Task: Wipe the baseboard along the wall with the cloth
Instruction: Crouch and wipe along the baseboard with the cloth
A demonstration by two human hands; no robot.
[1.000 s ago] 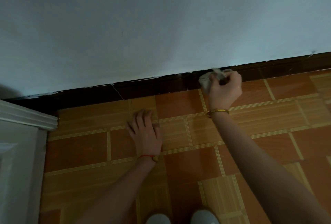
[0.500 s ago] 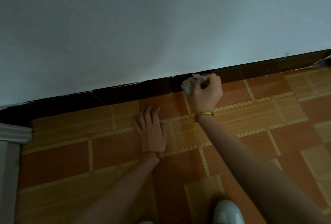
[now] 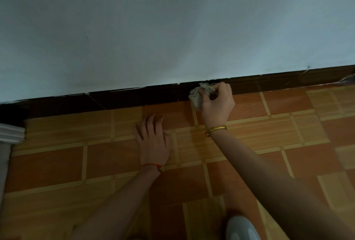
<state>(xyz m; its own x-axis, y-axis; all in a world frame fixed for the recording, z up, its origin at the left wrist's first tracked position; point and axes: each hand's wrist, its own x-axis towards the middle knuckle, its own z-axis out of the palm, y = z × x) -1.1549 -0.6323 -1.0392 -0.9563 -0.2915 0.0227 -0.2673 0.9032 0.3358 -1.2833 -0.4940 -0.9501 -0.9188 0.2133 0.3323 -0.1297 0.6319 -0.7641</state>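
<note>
A dark brown baseboard [image 3: 134, 97] runs along the foot of the pale wall, rising toward the right. My right hand [image 3: 216, 104] grips a crumpled light grey cloth [image 3: 199, 93] and presses it against the baseboard near the middle of the view. A gold bracelet circles that wrist. My left hand [image 3: 153, 139] lies flat on the orange tiled floor, fingers spread, a short way in front of the baseboard and left of the cloth. A red string is tied round its wrist.
White door-frame trim [image 3: 11, 134] stands at the left edge, where the baseboard ends. A pale shoe [image 3: 242, 228] shows at the bottom. Something small and light [image 3: 347, 79] lies at the baseboard at the far right.
The view has swung back a little to the left since half a second ago. My right hand stays on the baseboard with the cloth; my left hand stays flat on the tiles.
</note>
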